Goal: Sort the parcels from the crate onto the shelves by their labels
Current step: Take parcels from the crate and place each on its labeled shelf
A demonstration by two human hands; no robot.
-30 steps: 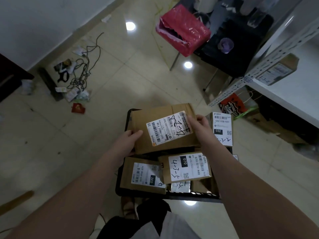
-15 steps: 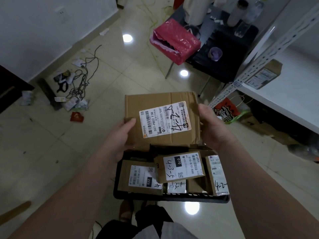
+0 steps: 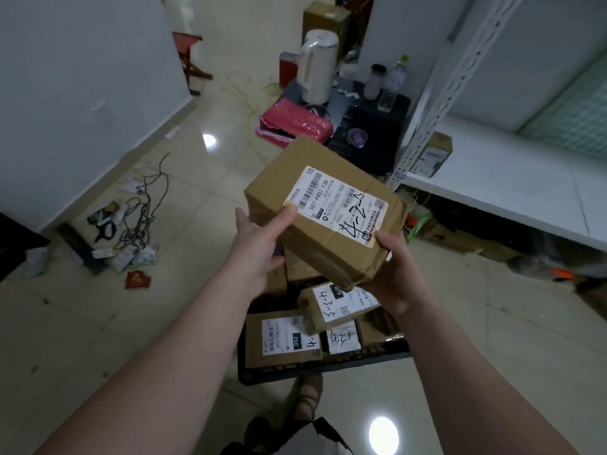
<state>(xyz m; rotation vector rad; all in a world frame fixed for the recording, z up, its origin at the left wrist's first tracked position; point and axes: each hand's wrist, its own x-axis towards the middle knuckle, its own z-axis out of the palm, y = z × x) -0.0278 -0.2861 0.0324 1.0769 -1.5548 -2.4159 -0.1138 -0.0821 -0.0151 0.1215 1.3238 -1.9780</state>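
- cardboard parcel (image 3: 323,224) is in the air above the crate (image 3: 279,376), tilted, label (image 3: 335,205) facing up at the camera
- left hand (image 3: 259,247) grips the left side: thumb on top at the label's corner, fingers (image 3: 243,218) wrapped along the side
- right hand (image 3: 404,277) grips the near right corner, thumb on the top face, its other digits hidden underneath; both hands are closed on the parcel
- handwritten code looks like 4-2-something, last digit not clear from here
- step in hand, as I read it: check the code, then carry it to the matching bay on the white shelf (image 3: 492,192) to the right
- to do it well: move the left thumb off the label edge so the full code shows, and confirm the last digit before committing
- take the weight from below with both palms; the box is bulky and a top-edge pinch could slip
- swing right clear of the slotted upright (image 3: 437,93), then set it flat with the label outward
- small parcel (image 3: 433,156) already sits at the shelf's front corner, its code too small to read, so don't assume that's the same bay
- crate on the floor (image 3: 164,323) still holds several more, e.g. the 070 parcel (image 3: 338,307) and the 032 parcel (image 3: 282,339), so the task looks far from done
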